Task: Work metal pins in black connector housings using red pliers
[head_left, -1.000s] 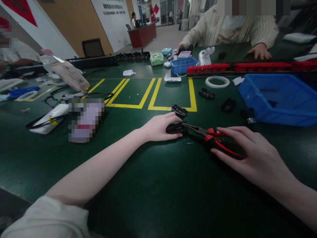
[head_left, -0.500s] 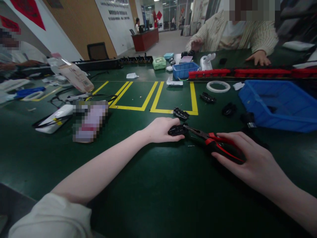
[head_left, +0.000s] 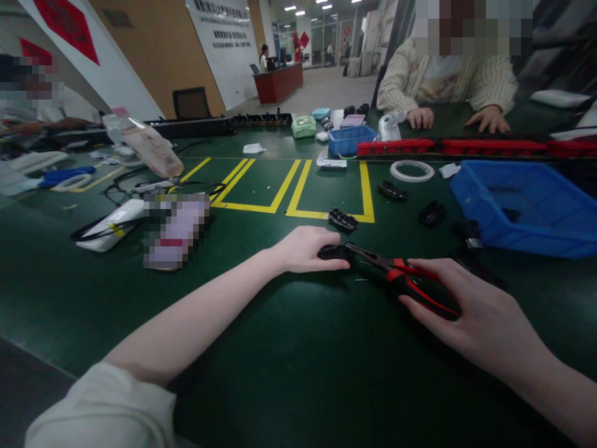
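Observation:
My left hand (head_left: 305, 249) lies on the green table (head_left: 289, 373) with its fingers closed on a small black plastic part (head_left: 333, 252), pinning it down. My right hand (head_left: 466, 311) grips the red and black handles of a pair of pliers (head_left: 401, 277). The pliers' thin jaws reach left and touch the black part. A tiny metal pin (head_left: 360, 280) lies on the table just below the jaws. Another black part (head_left: 342, 219) rests a little beyond my left hand.
A large blue bin (head_left: 522, 205) stands at right, with black parts (head_left: 431, 213) beside it. Yellow tape outlines (head_left: 298, 186) mark the table's middle. A tape ring (head_left: 411, 170), small blue tray (head_left: 349, 140) and red rails (head_left: 466, 147) lie farther back. A person in a striped shirt (head_left: 448, 81) sits opposite.
Both my hands keep their hold; the camera has tilted up slightly. The person opposite has drawn one hand back toward the body.

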`<state>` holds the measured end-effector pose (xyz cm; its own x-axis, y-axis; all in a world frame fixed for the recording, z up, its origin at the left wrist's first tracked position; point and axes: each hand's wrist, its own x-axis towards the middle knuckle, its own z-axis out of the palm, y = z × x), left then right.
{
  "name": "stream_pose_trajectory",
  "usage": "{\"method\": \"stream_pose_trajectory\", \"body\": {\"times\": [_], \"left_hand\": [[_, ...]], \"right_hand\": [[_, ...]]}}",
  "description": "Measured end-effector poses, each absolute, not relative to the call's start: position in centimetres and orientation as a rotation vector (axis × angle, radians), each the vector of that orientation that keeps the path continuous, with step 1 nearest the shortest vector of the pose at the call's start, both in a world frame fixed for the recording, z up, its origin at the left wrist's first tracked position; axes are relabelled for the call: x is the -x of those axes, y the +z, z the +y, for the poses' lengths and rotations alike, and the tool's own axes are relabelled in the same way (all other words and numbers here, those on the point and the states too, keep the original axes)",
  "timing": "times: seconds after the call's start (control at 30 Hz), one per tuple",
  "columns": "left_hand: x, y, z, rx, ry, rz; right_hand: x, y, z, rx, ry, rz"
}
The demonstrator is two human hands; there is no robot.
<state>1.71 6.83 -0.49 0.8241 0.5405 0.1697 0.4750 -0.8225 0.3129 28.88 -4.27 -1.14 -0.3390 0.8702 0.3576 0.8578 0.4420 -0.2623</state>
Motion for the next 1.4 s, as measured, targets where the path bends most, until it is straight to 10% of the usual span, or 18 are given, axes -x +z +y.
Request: {"method": "stream_pose_trajectory", "body": {"times": [1.4], "left_hand": [[-1.99,-0.43,6.52,-2.8,0.391,0.745]], "right_hand": [[-29.22,-1.57,-4.04,1.417,-0.048,-2.272]]}}
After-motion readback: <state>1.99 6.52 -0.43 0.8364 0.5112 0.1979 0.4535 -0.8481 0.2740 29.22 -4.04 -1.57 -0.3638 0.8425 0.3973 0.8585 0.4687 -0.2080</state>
